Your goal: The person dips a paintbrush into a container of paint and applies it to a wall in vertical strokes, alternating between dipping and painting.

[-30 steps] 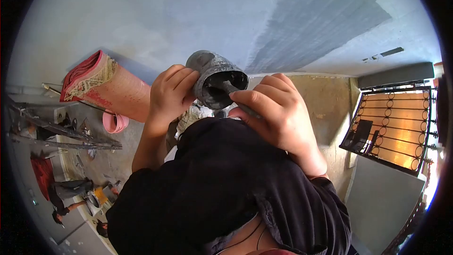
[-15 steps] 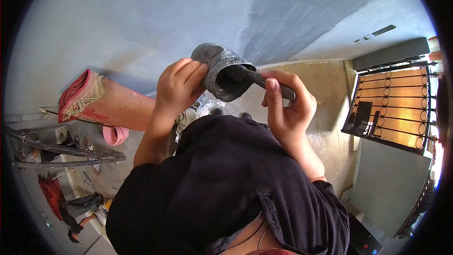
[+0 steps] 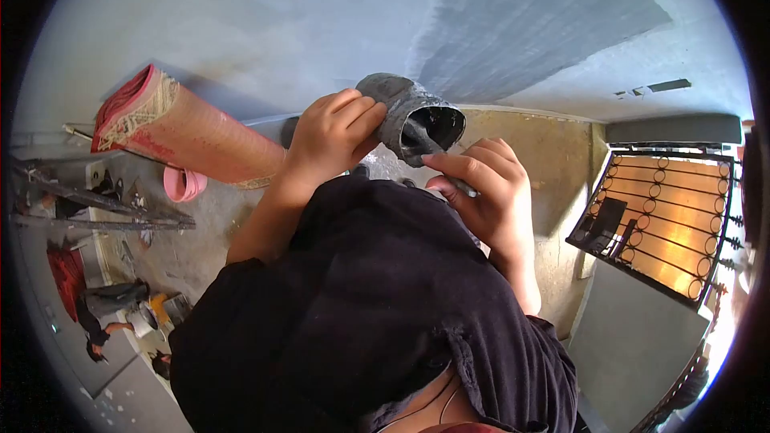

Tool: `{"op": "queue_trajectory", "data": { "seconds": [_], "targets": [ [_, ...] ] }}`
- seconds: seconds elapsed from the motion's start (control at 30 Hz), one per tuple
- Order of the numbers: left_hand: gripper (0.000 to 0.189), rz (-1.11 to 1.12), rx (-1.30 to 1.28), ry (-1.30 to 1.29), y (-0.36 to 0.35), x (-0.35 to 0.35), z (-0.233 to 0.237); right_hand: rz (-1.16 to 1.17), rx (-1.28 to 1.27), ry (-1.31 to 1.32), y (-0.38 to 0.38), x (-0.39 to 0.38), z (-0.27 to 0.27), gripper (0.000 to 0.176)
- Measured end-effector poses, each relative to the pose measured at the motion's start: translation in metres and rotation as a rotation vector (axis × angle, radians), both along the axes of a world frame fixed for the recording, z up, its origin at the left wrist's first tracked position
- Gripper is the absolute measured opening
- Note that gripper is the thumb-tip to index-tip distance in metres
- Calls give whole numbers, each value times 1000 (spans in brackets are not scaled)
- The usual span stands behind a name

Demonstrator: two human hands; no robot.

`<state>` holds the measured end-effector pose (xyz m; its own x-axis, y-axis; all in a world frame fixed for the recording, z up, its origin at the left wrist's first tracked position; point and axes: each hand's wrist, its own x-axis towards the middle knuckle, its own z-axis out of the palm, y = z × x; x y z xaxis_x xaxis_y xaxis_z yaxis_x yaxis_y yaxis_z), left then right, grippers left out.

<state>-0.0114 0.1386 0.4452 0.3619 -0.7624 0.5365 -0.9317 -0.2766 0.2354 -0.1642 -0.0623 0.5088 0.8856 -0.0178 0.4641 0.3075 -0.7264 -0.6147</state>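
A grey, paint-smeared container [image 3: 391,96] is tilted on its side, its round mouth facing down and to the right. My left hand [image 3: 335,135] grips it from the left, fingers wrapped over its side. Between the thumb and fingers of my right hand [image 3: 489,186] is the dark handle of a brush [image 3: 427,143], whose far end goes into the container's mouth. The brush's bristles are hidden inside. Beyond the hands, the light blue-grey wall [image 3: 273,24] carries a darker grey painted area [image 3: 529,24].
A rolled pink-red carpet [image 3: 200,132] leans at the left, with a pink container [image 3: 184,184] below it. A dark metal frame [image 3: 96,196] stands farther left. Another person [image 3: 100,313] is at the lower left. A black barred window [image 3: 662,216] is at the right.
The container has moved a little to the right in view. My right hand has turned and come closer to its mouth, with the brush handle now slanting more steeply downward.
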Motion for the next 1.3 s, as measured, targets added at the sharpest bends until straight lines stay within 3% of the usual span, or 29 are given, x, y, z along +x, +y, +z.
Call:
{"op": "queue_trajectory", "data": {
  "seconds": [0.53,0.6,0.73,0.8,1.23,1.3],
  "targets": [
    [49,57,39,100,-14,-46,-5,29,144,65,-35,-24,6,22],
    [37,71,15,51,-16,-47,-2,55,142,65,-37,-24,4,21],
    [37,77,9,38,-15,-47,-3,30,158,115,-36,-26,6,20],
    [47,82,57,120,-14,-47,-2,33,138,39,-35,-27,7,20],
    [47,39,27,158,-8,-34,-5,-57,48,49,-28,-25,-4,22],
    [48,47,48,162,-7,-30,-7,-63,83,-64,-25,-27,-7,24]
  ]
}}
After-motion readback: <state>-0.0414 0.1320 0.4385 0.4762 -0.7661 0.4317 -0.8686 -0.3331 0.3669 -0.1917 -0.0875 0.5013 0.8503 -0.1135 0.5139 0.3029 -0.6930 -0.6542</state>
